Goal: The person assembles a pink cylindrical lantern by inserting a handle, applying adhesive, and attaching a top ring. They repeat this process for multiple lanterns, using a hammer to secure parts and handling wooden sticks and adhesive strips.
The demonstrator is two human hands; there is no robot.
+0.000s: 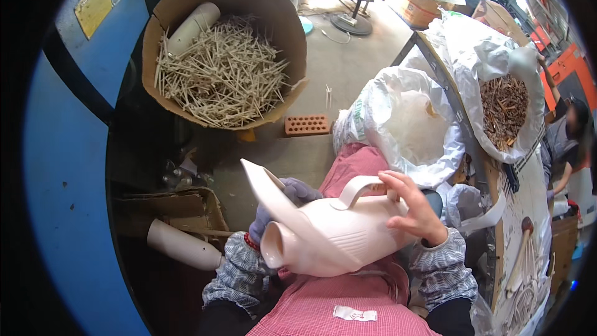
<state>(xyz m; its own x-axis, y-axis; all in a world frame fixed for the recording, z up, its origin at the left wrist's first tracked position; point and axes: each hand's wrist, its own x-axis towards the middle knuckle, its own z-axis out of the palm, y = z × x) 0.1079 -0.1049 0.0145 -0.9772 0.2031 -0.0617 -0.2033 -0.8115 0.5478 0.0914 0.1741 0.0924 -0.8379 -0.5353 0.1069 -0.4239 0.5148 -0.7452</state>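
Note:
A pale pink plastic jug shell [339,236] with a loop handle lies across my lap, its flared spout end to the left and a round opening facing me. My left hand [292,196], in a grey-purple glove, is closed on the spout end from behind; the shell hides part of it. My bare right hand [413,206] grips the other end, fingers over the end of the handle [359,188] and thumb on the side wall. A white plastic cylinder [183,246] lies below my left arm, next to an open cardboard box [208,208].
A big cardboard drum [292,31] at the far left holds thin plastic sticks and a white cylinder [194,28]. Beyond my lap lies a holed brick [306,125]. White sacks [398,87] stand right, beside a worktable [528,199]. Another person [563,130] is at far right; a blue machine [74,180] flanks my left.

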